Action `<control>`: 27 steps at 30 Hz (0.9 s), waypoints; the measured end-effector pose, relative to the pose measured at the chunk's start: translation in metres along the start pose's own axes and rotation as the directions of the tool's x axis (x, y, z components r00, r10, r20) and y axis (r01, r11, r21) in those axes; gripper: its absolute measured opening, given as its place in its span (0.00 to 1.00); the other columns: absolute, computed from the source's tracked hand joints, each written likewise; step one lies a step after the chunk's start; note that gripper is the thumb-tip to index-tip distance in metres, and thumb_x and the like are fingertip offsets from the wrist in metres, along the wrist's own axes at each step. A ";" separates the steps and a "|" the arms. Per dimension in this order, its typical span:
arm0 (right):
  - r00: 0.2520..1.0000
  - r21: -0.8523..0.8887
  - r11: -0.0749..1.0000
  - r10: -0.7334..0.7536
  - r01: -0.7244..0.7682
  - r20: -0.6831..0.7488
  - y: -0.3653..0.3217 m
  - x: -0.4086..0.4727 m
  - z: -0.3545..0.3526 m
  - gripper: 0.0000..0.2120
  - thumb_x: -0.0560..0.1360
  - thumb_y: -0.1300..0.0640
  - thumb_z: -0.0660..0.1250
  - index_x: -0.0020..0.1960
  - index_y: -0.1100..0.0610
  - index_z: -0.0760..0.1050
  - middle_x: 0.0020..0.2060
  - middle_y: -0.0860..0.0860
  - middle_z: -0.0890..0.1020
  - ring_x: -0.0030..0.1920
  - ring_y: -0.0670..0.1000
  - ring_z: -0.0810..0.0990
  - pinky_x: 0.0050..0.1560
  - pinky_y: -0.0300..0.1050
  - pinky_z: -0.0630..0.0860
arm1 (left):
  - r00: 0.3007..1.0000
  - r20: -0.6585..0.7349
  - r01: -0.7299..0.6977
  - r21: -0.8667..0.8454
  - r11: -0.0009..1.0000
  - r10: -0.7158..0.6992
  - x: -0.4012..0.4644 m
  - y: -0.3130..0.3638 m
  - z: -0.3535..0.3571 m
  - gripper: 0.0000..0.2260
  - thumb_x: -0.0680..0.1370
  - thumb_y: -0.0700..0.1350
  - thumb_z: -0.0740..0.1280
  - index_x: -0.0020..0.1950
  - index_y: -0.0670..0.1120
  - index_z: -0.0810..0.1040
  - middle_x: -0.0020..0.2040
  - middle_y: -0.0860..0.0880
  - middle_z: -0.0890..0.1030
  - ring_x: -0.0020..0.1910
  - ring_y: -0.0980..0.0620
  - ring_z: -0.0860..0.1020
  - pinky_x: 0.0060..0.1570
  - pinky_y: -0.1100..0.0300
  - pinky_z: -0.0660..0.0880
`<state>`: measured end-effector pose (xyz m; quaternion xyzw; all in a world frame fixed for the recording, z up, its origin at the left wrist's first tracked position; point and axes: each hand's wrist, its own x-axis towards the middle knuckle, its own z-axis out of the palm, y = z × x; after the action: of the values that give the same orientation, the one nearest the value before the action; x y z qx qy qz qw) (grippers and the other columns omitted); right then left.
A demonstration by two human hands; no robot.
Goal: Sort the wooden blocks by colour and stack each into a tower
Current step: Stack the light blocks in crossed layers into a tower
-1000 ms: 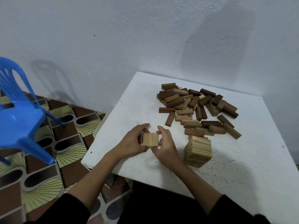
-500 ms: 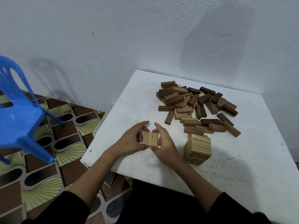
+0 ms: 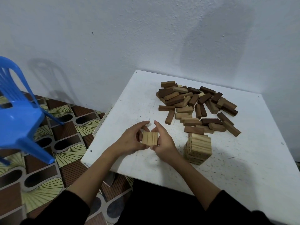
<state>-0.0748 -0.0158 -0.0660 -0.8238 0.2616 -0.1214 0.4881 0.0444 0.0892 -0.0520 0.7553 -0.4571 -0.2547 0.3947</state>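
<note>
Three light wooden blocks (image 3: 150, 138) are pressed side by side into a flat square. My left hand (image 3: 129, 140) grips the set on its left side and my right hand (image 3: 164, 140) grips it on the right, just above the white table (image 3: 243, 168). To the right of my right hand stands a short tower of light blocks (image 3: 198, 148). Behind it lies a loose pile of mid-brown and dark-brown blocks (image 3: 194, 106) at the back of the table.
A blue plastic chair (image 3: 17, 111) stands on the patterned floor to the left of the table. A white wall runs behind the table. The table's left edge is close to my left hand.
Both hands still hold the three light blocks together in about the same spot. My view has shifted slightly.
</note>
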 end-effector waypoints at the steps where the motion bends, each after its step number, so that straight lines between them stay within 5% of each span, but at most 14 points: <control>1: 1.000 -0.016 1.000 -0.012 0.012 -0.002 -0.003 0.000 0.000 0.39 0.69 0.72 0.66 0.75 0.54 0.55 0.57 0.50 0.70 0.55 0.51 0.73 0.52 0.38 0.70 | 1.000 -0.014 0.001 0.010 1.000 -0.001 -0.001 0.004 -0.002 0.36 0.66 0.38 0.77 0.71 0.50 0.66 0.52 0.60 0.74 0.40 0.63 0.72 0.38 0.72 0.71; 5: 0.993 -0.099 0.989 -0.112 0.109 -0.030 -0.027 -0.001 -0.012 0.40 0.69 0.73 0.63 0.76 0.53 0.53 0.56 0.45 0.66 0.59 0.49 0.69 0.56 0.35 0.66 | 0.996 -0.074 -0.056 0.037 0.998 0.059 0.000 0.023 -0.018 0.40 0.66 0.41 0.78 0.72 0.53 0.62 0.55 0.59 0.73 0.50 0.57 0.72 0.45 0.68 0.71; 11: 0.974 -0.085 0.973 -0.221 0.217 -0.049 -0.065 -0.014 -0.061 0.41 0.70 0.70 0.68 0.76 0.50 0.54 0.55 0.48 0.71 0.46 0.40 0.72 0.46 0.33 0.71 | 0.974 -0.124 -0.191 -0.001 0.982 0.190 0.003 0.058 -0.029 0.39 0.67 0.37 0.76 0.73 0.51 0.62 0.56 0.58 0.75 0.57 0.62 0.71 0.57 0.69 0.68; 17: 0.978 -0.185 0.963 -0.205 0.194 -0.041 -0.066 -0.038 -0.127 0.42 0.67 0.67 0.74 0.74 0.49 0.58 0.50 0.41 0.72 0.40 0.37 0.72 0.38 0.29 0.72 | 0.952 -0.077 -0.301 -0.039 0.953 0.298 0.016 0.100 0.000 0.41 0.67 0.38 0.77 0.74 0.51 0.60 0.58 0.52 0.75 0.57 0.58 0.74 0.53 0.68 0.72; 23: 0.989 -0.200 0.975 -0.115 0.093 -0.098 -0.039 -0.065 -0.162 0.40 0.66 0.63 0.76 0.69 0.42 0.60 0.57 0.46 0.75 0.53 0.35 0.73 0.45 0.22 0.70 | 0.940 0.042 -0.339 -0.022 0.941 0.339 0.027 0.121 0.038 0.41 0.69 0.42 0.76 0.76 0.51 0.58 0.60 0.55 0.72 0.54 0.69 0.69 0.50 0.78 0.65; 27: 0.989 -0.234 0.969 -0.106 0.079 -0.104 -0.021 -0.073 -0.165 0.40 0.65 0.55 0.78 0.71 0.45 0.60 0.55 0.41 0.76 0.58 0.40 0.72 0.54 0.30 0.69 | 0.944 0.109 -0.313 0.004 0.950 0.311 0.026 0.122 0.051 0.40 0.70 0.47 0.76 0.76 0.54 0.57 0.65 0.53 0.71 0.61 0.61 0.67 0.58 0.67 0.67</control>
<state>-0.2043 -0.0893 0.0374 -0.8776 0.2629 -0.1605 0.3674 -0.0416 0.0148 0.0198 0.6629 -0.5940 -0.2241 0.3968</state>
